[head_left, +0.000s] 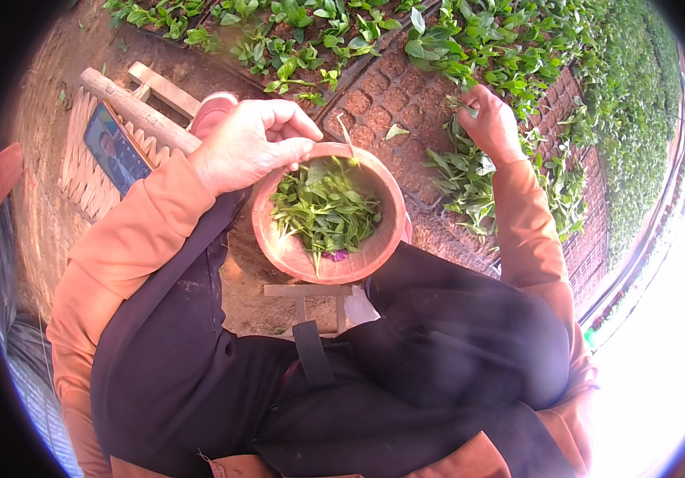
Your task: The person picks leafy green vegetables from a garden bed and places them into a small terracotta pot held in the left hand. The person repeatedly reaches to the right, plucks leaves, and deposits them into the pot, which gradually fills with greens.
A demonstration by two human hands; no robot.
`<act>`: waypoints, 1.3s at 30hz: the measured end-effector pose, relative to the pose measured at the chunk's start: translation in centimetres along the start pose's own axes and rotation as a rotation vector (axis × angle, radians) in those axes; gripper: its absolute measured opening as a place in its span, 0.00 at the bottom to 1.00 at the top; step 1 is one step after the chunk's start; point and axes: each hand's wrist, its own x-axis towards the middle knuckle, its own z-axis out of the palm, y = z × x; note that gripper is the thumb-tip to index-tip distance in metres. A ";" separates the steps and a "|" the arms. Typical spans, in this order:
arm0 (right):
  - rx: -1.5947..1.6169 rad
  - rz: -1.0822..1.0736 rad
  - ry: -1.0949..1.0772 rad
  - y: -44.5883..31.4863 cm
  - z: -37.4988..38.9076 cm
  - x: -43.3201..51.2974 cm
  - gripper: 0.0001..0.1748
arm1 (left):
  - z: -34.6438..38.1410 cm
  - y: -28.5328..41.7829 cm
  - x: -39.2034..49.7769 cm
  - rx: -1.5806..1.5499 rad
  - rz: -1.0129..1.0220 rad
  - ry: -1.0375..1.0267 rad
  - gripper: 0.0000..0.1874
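A round clay-coloured bowl (387, 257) stands between my knees, with cut leafy green shoots (336, 209) and a small purple bit inside. My left hand (259, 140) is over the bowl's upper left rim, thumb and forefinger close together; whether anything is between them I cannot tell. A thin curved stalk (345, 134) leans at the far rim. To the right, my right hand (489, 122) is closed on a small leafy shoot (463, 106), above a loose heap of picked shoots (468, 179) lying on the cell trays.
Black cell trays (402, 89) of brown growing medium lie ahead, many with green seedlings (295, 36). At left is a stool with a woven seat (82, 161), a phone (116, 146) with its screen lit on it. A low wooden frame (312, 291) is below the bowl.
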 end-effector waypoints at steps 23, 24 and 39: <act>-0.056 0.033 -0.007 -0.8 -1.0 1.8 0.17 | -0.4 0.2 -0.1 0.003 -0.017 0.000 0.08; -0.043 0.062 -0.092 -0.6 -1.3 1.0 0.18 | -0.3 0.2 0.0 0.024 -0.019 0.003 0.08; 1.001 0.242 -0.272 3.8 -2.4 -2.9 0.08 | 0.1 0.1 0.1 0.023 -0.008 -0.007 0.08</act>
